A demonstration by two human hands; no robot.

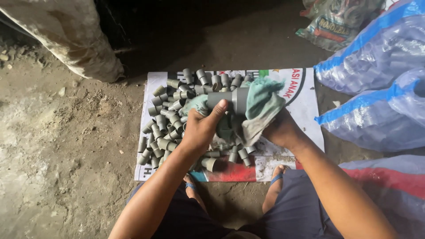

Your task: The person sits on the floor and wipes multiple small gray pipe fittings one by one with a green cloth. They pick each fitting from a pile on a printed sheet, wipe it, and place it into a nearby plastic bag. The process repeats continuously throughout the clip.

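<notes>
Feet (230,188) bottom centre; left hand (201,128) grips grey pipe fitting (228,99), right hand (281,130) holds green rag (261,106) around it; best to rotate fitting steadily.

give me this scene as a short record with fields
left hand: left hand grips a grey pipe fitting, thumb on top
right hand: right hand holds a green cloth wrapped round the fitting's far end
pile: many small grey fittings heaped under and left of the hands
surface: printed sheet laid on a dirt floor
nearby: clear bags with blue bands at right, dirty sack at upper left
person: squatting, feet in sandals at the sheet's near edge
</notes>
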